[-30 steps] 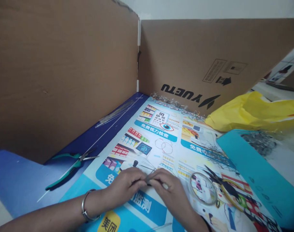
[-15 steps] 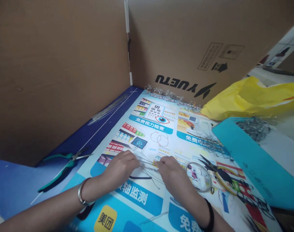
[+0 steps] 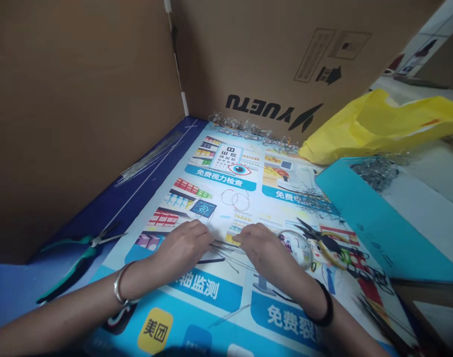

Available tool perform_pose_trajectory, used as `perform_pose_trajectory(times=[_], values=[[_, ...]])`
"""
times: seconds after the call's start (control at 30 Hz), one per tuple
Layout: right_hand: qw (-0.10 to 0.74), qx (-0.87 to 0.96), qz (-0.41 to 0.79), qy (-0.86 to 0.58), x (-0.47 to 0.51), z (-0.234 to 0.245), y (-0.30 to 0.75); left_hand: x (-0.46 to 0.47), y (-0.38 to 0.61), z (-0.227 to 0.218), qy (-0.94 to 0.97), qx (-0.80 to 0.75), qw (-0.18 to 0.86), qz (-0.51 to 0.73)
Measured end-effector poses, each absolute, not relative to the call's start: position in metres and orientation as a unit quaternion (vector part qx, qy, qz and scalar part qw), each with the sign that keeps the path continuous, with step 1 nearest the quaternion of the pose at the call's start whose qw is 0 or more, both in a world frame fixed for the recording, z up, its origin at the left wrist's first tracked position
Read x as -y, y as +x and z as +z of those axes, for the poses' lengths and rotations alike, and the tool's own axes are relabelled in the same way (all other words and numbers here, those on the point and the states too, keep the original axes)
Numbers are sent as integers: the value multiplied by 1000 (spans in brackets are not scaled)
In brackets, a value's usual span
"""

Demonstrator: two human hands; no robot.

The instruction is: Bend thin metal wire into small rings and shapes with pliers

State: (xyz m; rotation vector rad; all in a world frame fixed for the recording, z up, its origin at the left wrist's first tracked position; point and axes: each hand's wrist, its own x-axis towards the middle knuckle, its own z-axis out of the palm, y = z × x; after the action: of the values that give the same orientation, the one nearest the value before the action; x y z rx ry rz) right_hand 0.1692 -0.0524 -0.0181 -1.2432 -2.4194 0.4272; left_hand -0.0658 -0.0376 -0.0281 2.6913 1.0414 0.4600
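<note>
Thin metal wires (image 3: 231, 250) stretch between my two hands over a printed poster sheet. My left hand (image 3: 187, 243) is closed, with its fingertips pinched on the wires' left part. From the other side my right hand (image 3: 261, 245) pinches at their right part, its fingers curled. Several wire ends fan out below and between the hands. Just above them lie two thin wire rings (image 3: 235, 199). To the right of my right hand is a clear round dish or roll (image 3: 298, 248), whose kind I cannot make out.
Teal-handled pliers (image 3: 83, 258) lie at left, below a bundle of straight wires (image 3: 150, 157). Scissors (image 3: 321, 238) and black rings lie at right. A blue box flap (image 3: 382, 223), wire scraps (image 3: 377, 171) and a yellow bag (image 3: 378, 126) stand beyond. Cardboard walls (image 3: 244, 54) enclose the back and left.
The whole view has shifted, so things appear further left and higher. Between my hands the wires lie flatter and less spread upward. Both hands keep their pinch.
</note>
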Motion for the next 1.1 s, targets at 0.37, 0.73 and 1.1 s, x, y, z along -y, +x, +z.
perform_pose_trajectory(times=[0.37,0.73,1.1], values=[[96,861,50,-497,55,18,218,36,-56,-32,922,-325,152,142],[-27,848,0,-530,58,8,203,47,-52,-38,929,-300,150,157],[-45,841,3,-539,64,-6,180,49,-51,-37,922,-294,185,172]])
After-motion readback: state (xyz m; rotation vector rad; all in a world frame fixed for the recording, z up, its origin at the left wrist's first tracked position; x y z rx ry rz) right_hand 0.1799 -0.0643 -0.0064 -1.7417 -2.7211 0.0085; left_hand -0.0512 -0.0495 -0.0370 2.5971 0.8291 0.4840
